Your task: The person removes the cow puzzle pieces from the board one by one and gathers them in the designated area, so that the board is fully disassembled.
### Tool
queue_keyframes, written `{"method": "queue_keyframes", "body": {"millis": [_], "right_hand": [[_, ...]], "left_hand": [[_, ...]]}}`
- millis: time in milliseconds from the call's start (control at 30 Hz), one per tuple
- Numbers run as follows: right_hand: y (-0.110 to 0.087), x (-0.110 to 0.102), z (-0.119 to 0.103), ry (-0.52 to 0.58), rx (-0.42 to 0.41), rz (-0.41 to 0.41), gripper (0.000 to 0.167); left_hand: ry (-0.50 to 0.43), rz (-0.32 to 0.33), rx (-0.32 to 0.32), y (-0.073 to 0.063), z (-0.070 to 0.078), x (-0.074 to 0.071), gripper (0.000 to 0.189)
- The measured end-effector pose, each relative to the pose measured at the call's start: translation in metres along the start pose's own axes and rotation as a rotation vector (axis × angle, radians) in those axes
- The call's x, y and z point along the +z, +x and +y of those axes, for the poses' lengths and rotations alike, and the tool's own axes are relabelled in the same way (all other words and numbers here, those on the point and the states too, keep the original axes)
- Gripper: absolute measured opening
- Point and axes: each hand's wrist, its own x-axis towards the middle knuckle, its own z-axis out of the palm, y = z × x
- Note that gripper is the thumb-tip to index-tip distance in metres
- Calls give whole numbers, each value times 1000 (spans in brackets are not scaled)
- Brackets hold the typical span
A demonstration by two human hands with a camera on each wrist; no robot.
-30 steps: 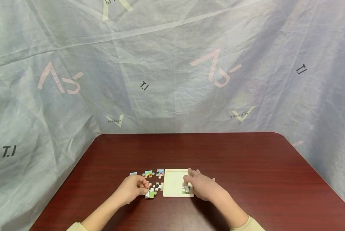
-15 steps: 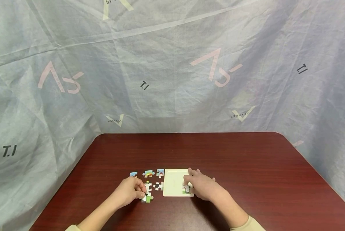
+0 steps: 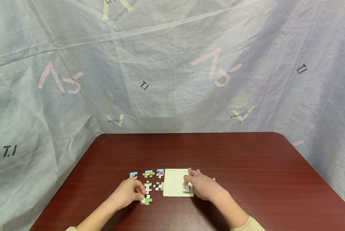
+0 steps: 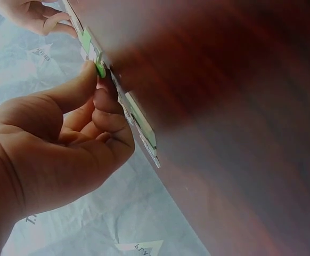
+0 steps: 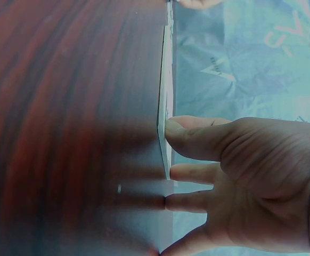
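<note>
Thumb and forefinger of my left hand (image 3: 129, 194) pinch a jigsaw puzzle piece (image 3: 147, 201) printed white and green. Its green edge also shows between the fingertips in the left wrist view. A white and black piece (image 3: 148, 187) lies just beyond it. To the right is a shallow pale puzzle tray (image 3: 172, 179) with a raised rim. One piece (image 3: 186, 190) sits in the tray's near right corner, partly covered by my right hand (image 3: 202, 186). That hand rests over the tray's right side, its thumb (image 5: 179, 136) on the tray and its other fingers spread at the table.
Left of the tray, more loose pieces lie on the dark red wooden table (image 3: 233, 154): a blue one (image 3: 133, 174), a colourful one (image 3: 148, 174), one at the tray's far left corner (image 3: 160, 172), and a black and white one (image 3: 159, 186). A grey printed curtain (image 3: 172, 106) hangs behind.
My left hand has drawn the white and green piece toward me and slightly left, away from the tray; the white and black piece behind it has come into view. The right hand stays put.
</note>
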Motion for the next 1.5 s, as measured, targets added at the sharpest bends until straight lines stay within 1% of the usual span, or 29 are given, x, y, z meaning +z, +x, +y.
{"method": "queue_keyframes", "body": {"millis": [167, 267, 467, 833, 967, 1133, 1300, 1433, 1500], "right_hand": [[-1, -1, -1, 3, 7, -1, 27], [-1, -2, -1, 5, 7, 2, 27], [-1, -2, -1, -1, 1, 7, 27], [-1, 0, -1, -10, -7, 1, 28], [0, 0, 0, -19, -4, -1, 28], [0, 0, 1, -30, -8, 5, 28], [-1, -1, 0, -34, -21, 18, 30], [-2, -2, 0, -31, -38, 30, 30], [-1, -2, 0, -22, -30, 32, 29]], "left_hand": [[-17, 1, 3, -1, 1, 0, 20], [-31, -2, -11, 0, 1, 0, 20], [-24, 7, -35, 0, 2, -1, 21], [-39, 2, -43, 1, 6, 0, 21], [-42, 2, -16, 3, 9, 3, 21], [-67, -20, 18, 7, 13, 7, 19], [-82, -44, 25, 12, 18, 12, 18], [-73, -68, 40, 15, 23, 17, 17], [-69, -75, 52, 17, 25, 20, 18]]}}
